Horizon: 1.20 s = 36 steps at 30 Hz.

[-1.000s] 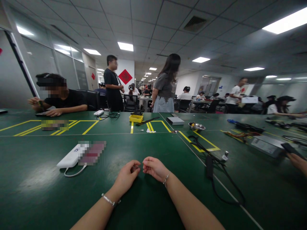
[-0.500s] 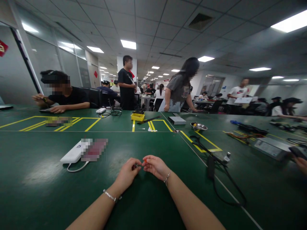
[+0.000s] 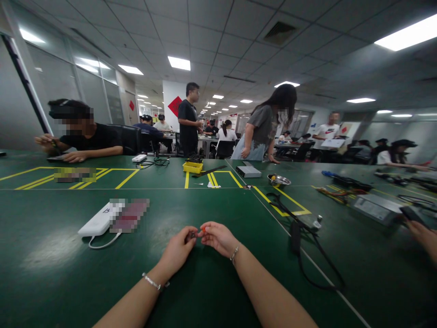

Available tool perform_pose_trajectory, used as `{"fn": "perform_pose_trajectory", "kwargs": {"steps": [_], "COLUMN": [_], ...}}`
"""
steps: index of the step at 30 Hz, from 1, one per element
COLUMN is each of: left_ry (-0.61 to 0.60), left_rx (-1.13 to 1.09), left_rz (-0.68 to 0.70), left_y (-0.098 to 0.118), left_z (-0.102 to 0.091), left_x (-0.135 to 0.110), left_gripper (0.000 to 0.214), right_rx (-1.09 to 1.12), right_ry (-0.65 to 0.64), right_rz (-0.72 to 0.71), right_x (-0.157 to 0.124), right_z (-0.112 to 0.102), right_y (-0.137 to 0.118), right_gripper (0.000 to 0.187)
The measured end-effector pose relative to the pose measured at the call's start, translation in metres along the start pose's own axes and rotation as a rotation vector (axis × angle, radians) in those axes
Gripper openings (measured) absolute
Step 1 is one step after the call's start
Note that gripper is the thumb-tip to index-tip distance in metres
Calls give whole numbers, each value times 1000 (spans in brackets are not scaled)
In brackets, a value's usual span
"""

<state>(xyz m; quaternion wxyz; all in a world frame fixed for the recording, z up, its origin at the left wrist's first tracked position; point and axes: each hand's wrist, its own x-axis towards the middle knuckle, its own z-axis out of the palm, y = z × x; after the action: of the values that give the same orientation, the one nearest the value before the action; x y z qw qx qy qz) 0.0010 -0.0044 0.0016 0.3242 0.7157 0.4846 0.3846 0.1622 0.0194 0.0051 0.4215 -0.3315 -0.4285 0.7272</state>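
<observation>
My left hand (image 3: 178, 248) is closed, thumb and fingers pinching a small dark, shiny piece (image 3: 193, 235) whose kind I cannot make out. Close beside it, my right hand (image 3: 218, 239) pinches a small orange piece (image 3: 204, 230), mostly covered by the fingers. The fingertips of both hands nearly meet above the green table (image 3: 205, 291). Whether the two pieces touch is too small to tell.
At left lies a white power bank (image 3: 99, 221) with a cable, beside a blurred-out item. Farther back are a yellow bin (image 3: 193, 167), a grey box (image 3: 248, 171) and a metal bowl (image 3: 279, 180). A black cable (image 3: 314, 246) and a metal box (image 3: 377, 209) lie right. People surround the table.
The view has turned slightly right, so the table things sit farther left. Both hands keep their pinch, fingertips close together. The standing person in grey behind the table leans farther forward.
</observation>
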Motion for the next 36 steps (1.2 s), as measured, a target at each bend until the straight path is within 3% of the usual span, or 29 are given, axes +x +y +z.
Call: {"fn": "perform_pose_trajectory", "kwargs": {"steps": [12, 18, 26, 36], "left_ry": [2, 74, 26, 58], "left_rx": [66, 101, -20, 79], "left_rz": [8, 101, -13, 13], "left_y": [4, 3, 2, 6], "left_z": [0, -2, -2, -4], "left_x": [1, 2, 1, 1], "left_gripper": [18, 15, 25, 17], "right_rx": [-14, -32, -21, -43], "right_ry": [-17, -14, -23, -31], "right_rz": [-23, -26, -21, -9], "right_x": [-1, -1, -2, -1], "right_z": [0, 0, 1, 0], "right_y": [1, 2, 0, 1], "right_gripper": [27, 26, 24, 26]}}
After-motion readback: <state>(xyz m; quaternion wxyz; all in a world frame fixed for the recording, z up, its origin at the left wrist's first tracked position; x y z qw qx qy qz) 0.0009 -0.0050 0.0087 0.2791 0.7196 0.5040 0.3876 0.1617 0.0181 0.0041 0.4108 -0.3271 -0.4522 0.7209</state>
